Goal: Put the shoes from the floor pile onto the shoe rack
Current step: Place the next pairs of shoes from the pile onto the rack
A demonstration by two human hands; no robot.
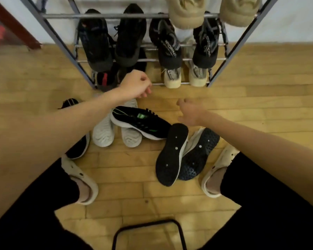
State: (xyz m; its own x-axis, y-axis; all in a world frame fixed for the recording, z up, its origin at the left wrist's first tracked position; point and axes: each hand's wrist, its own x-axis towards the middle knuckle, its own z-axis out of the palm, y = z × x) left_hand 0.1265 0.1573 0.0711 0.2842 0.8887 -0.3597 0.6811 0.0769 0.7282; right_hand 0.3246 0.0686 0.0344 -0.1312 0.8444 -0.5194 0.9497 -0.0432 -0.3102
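Note:
A grey metal shoe rack (105,15) stands against the wall with several dark and beige shoes on its tiers. On the floor in front lies the pile: a black sneaker with green marks (140,122) on its side over two white shoes (103,131), two dark shoes sole-up (172,153), and a black shoe (79,145) partly hidden under my left forearm. My left hand (136,85) hovers by the rack's bottom rail, fingers loosely curled, holding nothing. My right hand (189,110) hangs above the floor beside the black sneaker, relaxed and empty.
My feet in cream clogs (80,179) rest on the wooden floor at either side of the pile. A black metal stool frame (148,224) shows at the bottom edge. A dark red wooden post (13,22) stands at the far left.

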